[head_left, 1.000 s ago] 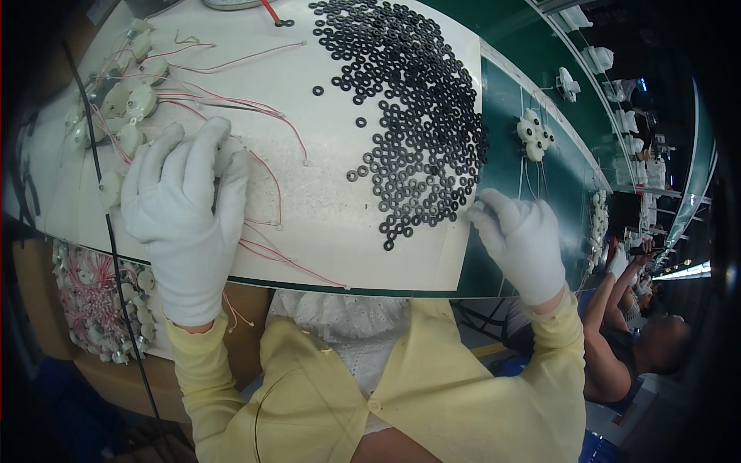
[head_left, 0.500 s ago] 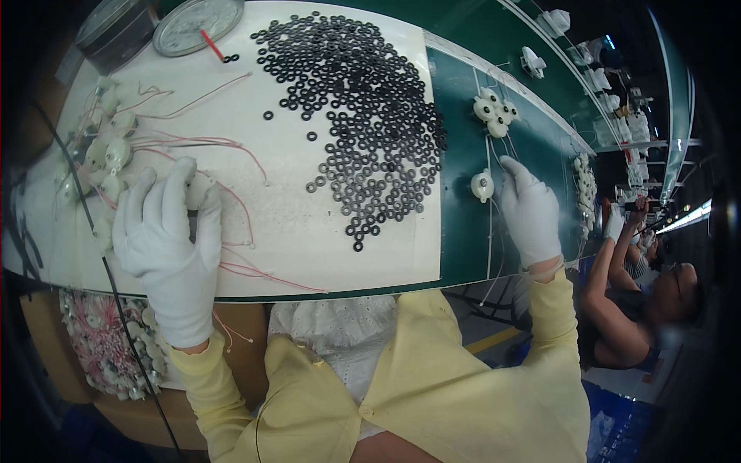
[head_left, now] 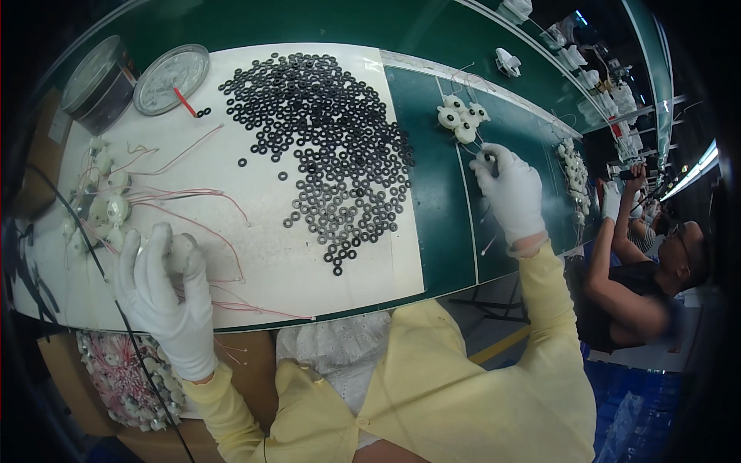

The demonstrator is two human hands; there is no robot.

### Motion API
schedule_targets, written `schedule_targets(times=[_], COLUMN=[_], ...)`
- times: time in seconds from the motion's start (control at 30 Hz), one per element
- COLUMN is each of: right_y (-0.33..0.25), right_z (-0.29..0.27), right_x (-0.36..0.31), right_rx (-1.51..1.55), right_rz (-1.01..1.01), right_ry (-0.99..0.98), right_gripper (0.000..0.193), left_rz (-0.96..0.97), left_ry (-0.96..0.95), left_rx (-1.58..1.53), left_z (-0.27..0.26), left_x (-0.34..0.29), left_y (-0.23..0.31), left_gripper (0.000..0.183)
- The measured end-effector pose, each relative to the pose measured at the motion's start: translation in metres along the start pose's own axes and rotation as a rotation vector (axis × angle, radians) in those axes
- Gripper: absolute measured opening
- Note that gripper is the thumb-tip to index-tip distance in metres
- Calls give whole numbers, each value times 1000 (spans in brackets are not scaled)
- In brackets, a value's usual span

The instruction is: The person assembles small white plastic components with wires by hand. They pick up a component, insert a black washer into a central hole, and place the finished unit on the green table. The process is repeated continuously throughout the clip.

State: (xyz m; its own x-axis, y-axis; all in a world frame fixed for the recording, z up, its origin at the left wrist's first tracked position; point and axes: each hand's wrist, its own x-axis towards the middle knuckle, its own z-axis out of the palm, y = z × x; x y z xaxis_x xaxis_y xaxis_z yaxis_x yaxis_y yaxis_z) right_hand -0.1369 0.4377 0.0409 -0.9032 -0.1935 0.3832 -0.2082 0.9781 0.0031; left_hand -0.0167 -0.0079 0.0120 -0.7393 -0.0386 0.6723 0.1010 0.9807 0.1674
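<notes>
The right hand (head_left: 512, 193) has moved beside the white discs (head_left: 465, 132), fingers (head_left: 486, 179) curled.

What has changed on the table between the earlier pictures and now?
The right hand moved from the black rings over the green surface toward the clustered white discs; the lone disc there no longer shows apart, probably gripped. Unchanged: left hand at another disc, rings spread.

Head-worn fisheye, downward over the worktable (head_left: 440, 239)
</notes>
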Motion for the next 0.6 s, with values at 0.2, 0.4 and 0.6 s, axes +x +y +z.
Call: schedule_targets(times=[0.2,0.4,0.6], right_y=[9,-53,-179], right_z=[2,-47,-62], right_x=[12,-2,-26], right_rx=[-84,277,899], right_rz=[58,-48,-766], right_ry=[11,213,-70], right_gripper=[42,48,44], left_rz=[-31,-234,-472], left_ry=[62,129,-55], left_rx=[-155,-379,-1344], left_z=[-9,-31,-54], left_x=[-7,-22,-27], left_y=[0,15,56], left_gripper=[43,49,60])
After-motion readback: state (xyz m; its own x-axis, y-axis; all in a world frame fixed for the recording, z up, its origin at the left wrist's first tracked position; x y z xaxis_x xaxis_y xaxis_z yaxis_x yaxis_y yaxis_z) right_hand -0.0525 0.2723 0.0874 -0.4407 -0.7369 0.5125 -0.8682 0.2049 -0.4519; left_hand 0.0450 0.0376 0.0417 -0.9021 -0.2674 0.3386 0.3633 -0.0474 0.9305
